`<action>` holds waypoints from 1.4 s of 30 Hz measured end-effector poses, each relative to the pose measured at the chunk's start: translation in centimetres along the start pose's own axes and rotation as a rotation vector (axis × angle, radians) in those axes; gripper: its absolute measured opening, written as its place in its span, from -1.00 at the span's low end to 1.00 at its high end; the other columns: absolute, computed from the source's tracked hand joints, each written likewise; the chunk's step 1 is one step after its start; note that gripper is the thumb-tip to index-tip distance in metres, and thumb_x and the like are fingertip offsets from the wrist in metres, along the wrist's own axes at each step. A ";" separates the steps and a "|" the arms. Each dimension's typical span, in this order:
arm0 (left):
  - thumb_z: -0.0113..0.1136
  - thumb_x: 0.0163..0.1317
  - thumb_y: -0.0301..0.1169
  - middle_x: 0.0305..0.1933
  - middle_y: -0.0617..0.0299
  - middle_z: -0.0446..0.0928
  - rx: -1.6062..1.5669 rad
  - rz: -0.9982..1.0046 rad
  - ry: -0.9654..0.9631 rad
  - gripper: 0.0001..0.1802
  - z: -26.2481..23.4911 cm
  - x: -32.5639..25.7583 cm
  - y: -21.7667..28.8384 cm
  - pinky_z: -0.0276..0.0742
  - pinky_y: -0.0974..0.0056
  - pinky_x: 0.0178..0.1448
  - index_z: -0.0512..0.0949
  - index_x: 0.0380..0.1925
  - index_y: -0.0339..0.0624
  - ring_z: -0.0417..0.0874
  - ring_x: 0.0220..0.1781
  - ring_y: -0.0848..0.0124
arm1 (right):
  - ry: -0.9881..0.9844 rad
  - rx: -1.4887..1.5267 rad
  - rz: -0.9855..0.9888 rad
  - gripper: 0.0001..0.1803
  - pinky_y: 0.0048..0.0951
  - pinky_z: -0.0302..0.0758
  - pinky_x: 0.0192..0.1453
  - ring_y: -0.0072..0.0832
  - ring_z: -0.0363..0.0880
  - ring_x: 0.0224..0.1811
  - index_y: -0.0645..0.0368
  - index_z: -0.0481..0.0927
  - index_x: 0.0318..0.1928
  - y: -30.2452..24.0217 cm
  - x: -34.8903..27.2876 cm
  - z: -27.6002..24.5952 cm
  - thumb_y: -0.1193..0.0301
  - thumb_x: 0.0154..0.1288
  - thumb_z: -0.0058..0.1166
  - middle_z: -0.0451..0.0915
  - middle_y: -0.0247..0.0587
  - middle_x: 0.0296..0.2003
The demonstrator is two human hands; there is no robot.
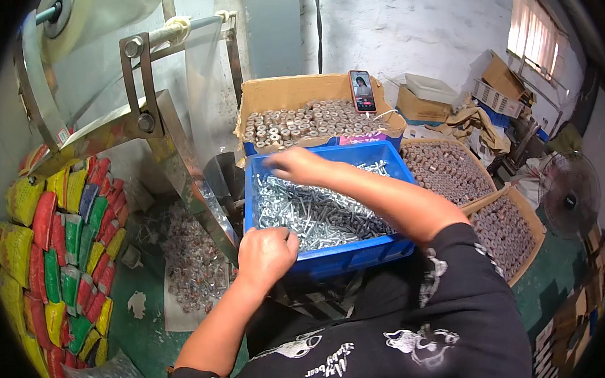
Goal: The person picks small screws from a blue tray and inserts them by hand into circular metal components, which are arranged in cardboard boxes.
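A blue plastic bin (334,256) in front of me holds a heap of loose silvery screws or bolts (311,216). My left hand (268,255) is closed at the bin's near left corner, by the rim. Its curled fingers hide whatever they hold. Over the far left part of the bin is my right hand (300,167), its fingers drawn together and slightly blurred. What they hold, if anything, cannot be made out. Just behind the bin stands a cardboard box (289,89) with many small ring-shaped brownish pieces (305,123).
A phone (362,92) leans on the box's back edge. Two more cartons of ring pieces (447,170) stand at right, beside a fan (570,197). A metal frame with a film roll (91,18) and chute (191,175) rises at left, near stacked colourful packed bags (57,252).
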State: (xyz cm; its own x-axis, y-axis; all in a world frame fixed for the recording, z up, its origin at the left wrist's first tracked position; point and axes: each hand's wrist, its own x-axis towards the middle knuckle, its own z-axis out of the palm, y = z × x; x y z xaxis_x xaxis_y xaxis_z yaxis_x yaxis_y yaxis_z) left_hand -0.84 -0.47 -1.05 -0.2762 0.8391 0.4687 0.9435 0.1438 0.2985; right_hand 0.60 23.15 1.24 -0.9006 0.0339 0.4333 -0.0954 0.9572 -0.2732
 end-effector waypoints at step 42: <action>0.13 0.09 -0.33 -0.65 0.02 0.53 -0.128 0.062 0.177 -0.69 0.4 -0.3 -0.9 0.43 0.03 -0.31 0.52 -0.77 -0.20 0.55 -0.55 0.04 | -0.418 -0.442 0.603 -0.54 -0.20 0.57 -0.11 0.00 0.64 -0.29 0.34 0.67 -0.35 4.5 0.3 5.0 0.10 0.05 0.30 0.65 0.15 -0.36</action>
State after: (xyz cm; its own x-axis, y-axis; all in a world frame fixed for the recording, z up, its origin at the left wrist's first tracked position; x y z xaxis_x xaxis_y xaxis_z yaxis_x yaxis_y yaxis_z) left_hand -1.48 -0.63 -1.81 -0.2572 0.7377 0.6242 0.9316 0.0177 0.3629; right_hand -2.21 26.02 -4.21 -0.8349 0.5477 -0.0550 0.5461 0.8367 0.0422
